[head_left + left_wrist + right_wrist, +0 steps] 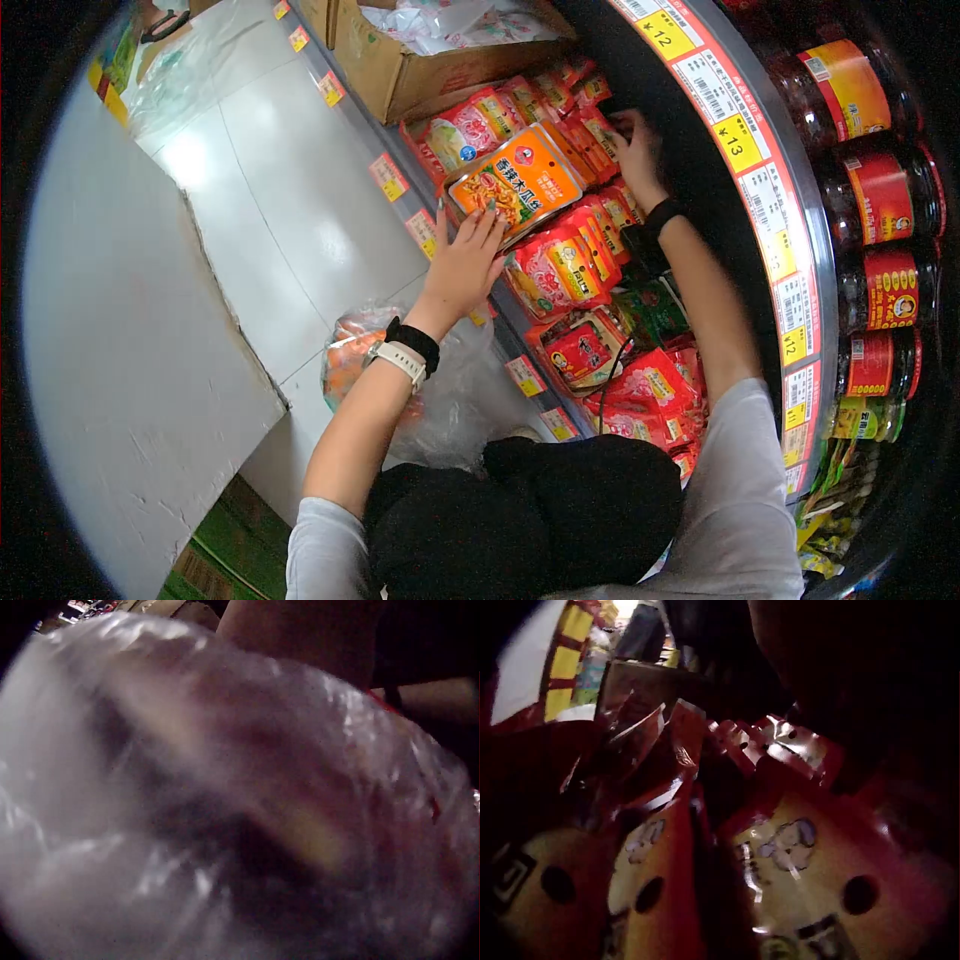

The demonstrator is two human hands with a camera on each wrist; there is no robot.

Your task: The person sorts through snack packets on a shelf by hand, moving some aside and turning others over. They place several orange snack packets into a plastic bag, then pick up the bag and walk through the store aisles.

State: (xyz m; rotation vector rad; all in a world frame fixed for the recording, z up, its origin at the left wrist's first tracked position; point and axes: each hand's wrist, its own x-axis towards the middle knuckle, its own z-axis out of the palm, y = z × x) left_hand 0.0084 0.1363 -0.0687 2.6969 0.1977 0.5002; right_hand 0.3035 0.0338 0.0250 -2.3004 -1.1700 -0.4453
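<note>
My left hand lies with its fingers extended across the lower front of an orange packet of shredded papaya. That packet leans on the lower shelf among rows of red food packets. Behind the rows, at the back of the shelf, my right hand has its slightly bent fingers right at the upper edges of several red packets. Red-and-yellow packet tops with hang holes fill the dark right wrist view. Crinkled clear plastic covers most of the left wrist view, hiding the left hand there.
A cardboard box with plastic bags inside stands at the shelf's far end. Price tags line the lower edge. Jars stand on the upper shelf at right. A clear bag with orange contents is below my left wrist.
</note>
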